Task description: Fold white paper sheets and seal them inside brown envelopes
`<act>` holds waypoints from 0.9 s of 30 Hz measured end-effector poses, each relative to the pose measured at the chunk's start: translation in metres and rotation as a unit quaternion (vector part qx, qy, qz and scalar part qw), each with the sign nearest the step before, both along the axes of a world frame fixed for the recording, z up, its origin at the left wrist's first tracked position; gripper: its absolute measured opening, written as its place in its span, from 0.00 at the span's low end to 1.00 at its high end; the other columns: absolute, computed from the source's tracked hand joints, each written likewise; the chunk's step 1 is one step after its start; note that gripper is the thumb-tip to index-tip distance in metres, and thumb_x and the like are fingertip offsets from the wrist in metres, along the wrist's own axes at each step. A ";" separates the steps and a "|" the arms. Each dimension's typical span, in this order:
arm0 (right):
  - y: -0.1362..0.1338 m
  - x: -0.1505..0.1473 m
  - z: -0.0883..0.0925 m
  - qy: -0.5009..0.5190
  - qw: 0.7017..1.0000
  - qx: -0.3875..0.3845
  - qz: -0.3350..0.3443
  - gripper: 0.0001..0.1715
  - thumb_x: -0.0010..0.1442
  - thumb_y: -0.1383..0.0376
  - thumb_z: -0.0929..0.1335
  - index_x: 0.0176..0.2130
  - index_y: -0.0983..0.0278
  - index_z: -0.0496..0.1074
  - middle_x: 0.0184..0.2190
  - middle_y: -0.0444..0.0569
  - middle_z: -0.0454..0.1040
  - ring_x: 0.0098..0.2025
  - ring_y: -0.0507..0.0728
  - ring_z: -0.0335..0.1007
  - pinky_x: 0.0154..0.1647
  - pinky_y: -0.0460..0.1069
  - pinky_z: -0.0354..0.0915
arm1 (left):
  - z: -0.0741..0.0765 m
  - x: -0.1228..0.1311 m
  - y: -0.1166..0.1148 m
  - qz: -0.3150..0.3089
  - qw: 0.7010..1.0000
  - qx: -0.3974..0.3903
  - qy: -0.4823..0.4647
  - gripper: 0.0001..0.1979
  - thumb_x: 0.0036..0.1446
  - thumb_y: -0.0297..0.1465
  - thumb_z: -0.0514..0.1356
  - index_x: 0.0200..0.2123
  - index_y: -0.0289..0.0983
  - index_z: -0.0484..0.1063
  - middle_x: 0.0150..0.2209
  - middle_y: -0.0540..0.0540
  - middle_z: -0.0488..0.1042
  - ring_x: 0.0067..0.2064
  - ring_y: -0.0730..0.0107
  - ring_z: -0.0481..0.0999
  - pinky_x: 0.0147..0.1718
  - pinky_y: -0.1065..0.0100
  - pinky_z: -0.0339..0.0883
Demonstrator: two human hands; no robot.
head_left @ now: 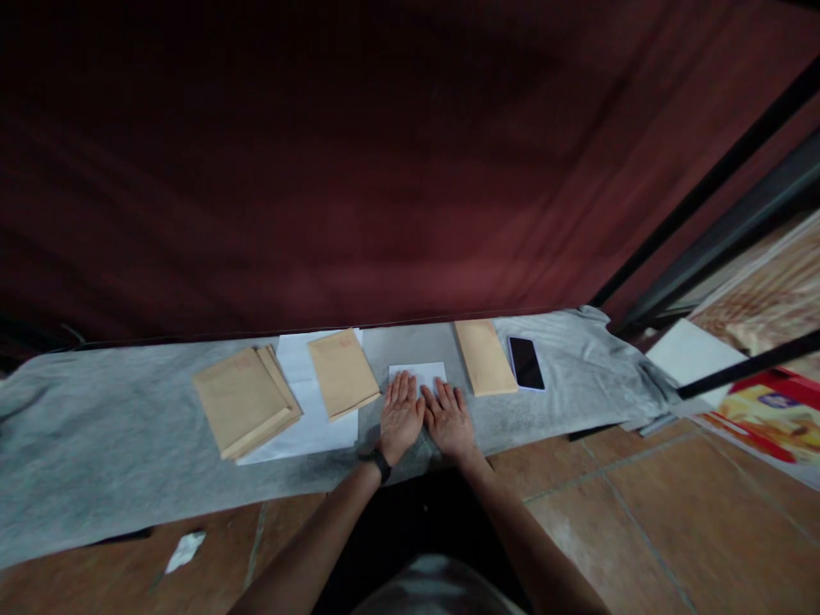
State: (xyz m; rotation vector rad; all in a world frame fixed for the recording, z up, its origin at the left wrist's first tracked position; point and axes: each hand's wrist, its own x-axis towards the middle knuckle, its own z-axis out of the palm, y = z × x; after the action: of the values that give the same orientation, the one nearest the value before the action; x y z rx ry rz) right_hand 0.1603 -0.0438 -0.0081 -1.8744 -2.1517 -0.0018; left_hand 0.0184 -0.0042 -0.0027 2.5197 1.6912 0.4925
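Observation:
My left hand [401,416] and my right hand [449,419] lie flat side by side, fingers stretched out, on a small folded white paper [418,374] on a grey cloth [128,436]. Only the paper's far part shows beyond my fingertips. A black band sits on my left wrist. To the left lie a brown envelope [342,372] on white sheets [306,427] and a stack of brown envelopes [245,401]. To the right lie another brown envelope [485,357] and a black phone [526,362].
A dark red curtain [359,171] hangs behind the cloth. The floor is brown tile [641,521], with a scrap of white paper [184,550] at the left. Black bars [717,175], a white board [688,352] and a colourful printed sheet [772,410] stand at the right.

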 end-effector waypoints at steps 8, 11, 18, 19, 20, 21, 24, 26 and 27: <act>-0.002 0.000 0.003 0.015 1.000 0.009 -0.007 0.29 0.72 0.53 0.57 0.68 0.54 0.58 0.71 0.52 0.53 0.70 0.64 0.52 0.69 0.63 0.45 | -0.001 -0.002 0.040 0.045 0.998 -0.047 0.019 0.30 0.68 0.34 0.42 0.69 0.25 0.52 0.70 0.32 0.52 0.72 0.54 0.46 0.69 0.53 0.45; -0.003 -0.001 0.004 0.016 1.000 0.014 -0.006 0.29 0.72 0.53 0.57 0.68 0.54 0.58 0.71 0.52 0.52 0.70 0.65 0.52 0.69 0.63 0.44 | 0.001 0.000 0.040 0.056 0.997 -0.055 0.015 0.30 0.68 0.33 0.42 0.69 0.24 0.51 0.70 0.32 0.52 0.72 0.55 0.47 0.69 0.53 0.45; -0.002 -0.001 0.001 0.020 1.000 0.010 -0.011 0.30 0.72 0.53 0.58 0.69 0.55 0.57 0.71 0.52 0.51 0.70 0.65 0.51 0.68 0.63 0.44 | -0.002 -0.012 0.003 0.005 0.999 -0.031 0.026 0.28 0.69 0.34 0.43 0.68 0.28 0.55 0.70 0.35 0.54 0.72 0.57 0.50 0.69 0.54 0.47; -0.002 0.000 0.000 0.020 1.000 0.009 -0.011 0.30 0.71 0.53 0.58 0.69 0.55 0.56 0.71 0.52 0.50 0.70 0.65 0.51 0.68 0.63 0.44 | -0.003 -0.016 -0.006 -0.012 0.999 -0.023 0.026 0.28 0.69 0.34 0.43 0.68 0.29 0.55 0.70 0.36 0.54 0.71 0.58 0.51 0.68 0.54 0.47; -0.002 0.000 0.000 0.020 1.000 0.008 -0.009 0.30 0.71 0.53 0.58 0.69 0.55 0.56 0.72 0.52 0.50 0.70 0.65 0.51 0.68 0.63 0.44 | -0.004 -0.020 -0.014 -0.024 0.999 -0.017 0.028 0.28 0.69 0.34 0.44 0.68 0.29 0.55 0.70 0.36 0.55 0.71 0.58 0.51 0.68 0.54 0.48; -0.002 0.000 0.000 0.019 1.000 0.008 -0.008 0.30 0.71 0.53 0.58 0.69 0.55 0.56 0.72 0.52 0.50 0.70 0.65 0.51 0.69 0.63 0.44 | -0.004 -0.023 -0.021 -0.030 0.999 -0.013 0.031 0.28 0.68 0.34 0.44 0.68 0.29 0.55 0.69 0.36 0.56 0.71 0.58 0.52 0.68 0.54 0.49; -0.003 0.001 0.000 0.013 1.000 0.010 -0.006 0.30 0.71 0.54 0.58 0.69 0.56 0.57 0.71 0.53 0.50 0.70 0.65 0.50 0.69 0.62 0.44 | -0.001 -0.029 -0.032 -0.040 0.998 -0.016 0.048 0.27 0.68 0.34 0.45 0.67 0.30 0.57 0.68 0.35 0.59 0.70 0.57 0.54 0.67 0.55 0.51; -0.003 0.001 0.001 0.009 1.000 0.014 -0.006 0.30 0.71 0.55 0.59 0.69 0.57 0.57 0.71 0.54 0.51 0.70 0.65 0.51 0.68 0.63 0.45 | 0.003 -0.030 -0.032 -0.054 0.997 -0.018 0.059 0.27 0.68 0.35 0.45 0.66 0.33 0.59 0.67 0.35 0.60 0.70 0.55 0.56 0.65 0.54 0.53; -0.003 0.001 0.001 0.007 1.000 0.017 -0.006 0.30 0.71 0.55 0.59 0.68 0.57 0.57 0.71 0.54 0.51 0.70 0.65 0.51 0.68 0.63 0.45 | 0.004 -0.030 -0.031 -0.062 0.996 -0.018 0.063 0.26 0.68 0.35 0.45 0.66 0.34 0.59 0.67 0.35 0.61 0.69 0.54 0.57 0.65 0.52 0.54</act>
State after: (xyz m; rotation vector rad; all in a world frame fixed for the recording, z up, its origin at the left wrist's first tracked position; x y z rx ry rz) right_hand 0.1614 -0.0469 -0.0074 -1.8629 -2.1182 -0.0278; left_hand -0.0115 -0.0356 0.0014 2.6600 1.5538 0.2957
